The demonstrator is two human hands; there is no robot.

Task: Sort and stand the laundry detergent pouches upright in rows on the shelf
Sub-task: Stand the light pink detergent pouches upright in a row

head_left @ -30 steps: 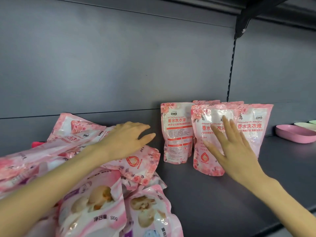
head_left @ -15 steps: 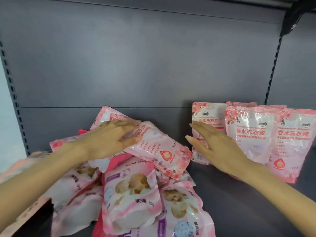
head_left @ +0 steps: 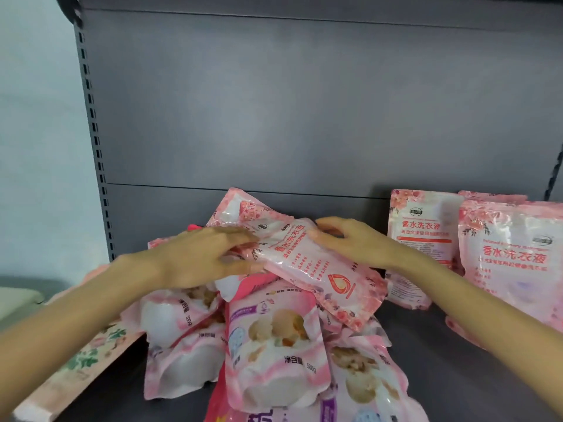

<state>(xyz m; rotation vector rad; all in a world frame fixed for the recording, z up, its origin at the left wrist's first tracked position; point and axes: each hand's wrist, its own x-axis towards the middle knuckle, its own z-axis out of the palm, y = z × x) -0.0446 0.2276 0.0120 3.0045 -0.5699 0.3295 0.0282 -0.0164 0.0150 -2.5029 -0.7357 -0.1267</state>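
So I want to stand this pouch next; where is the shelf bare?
Bare shelf runs between the loose pile and the standing pouches, forward to the front edge. A small bare patch also shows front left of the pile. The pile's middle, under both hands, is crowded.

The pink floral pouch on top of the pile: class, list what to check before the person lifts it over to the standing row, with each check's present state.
1. Left hand on the top pouch: ok.
2. Right hand on its far edge: ok.
3. Firm grip, both sides: cannot tell.
4. Pouch free of the pile: ok, lies on top.
5. Standing row upright: ok.
6. Free shelf beside the row: ok.
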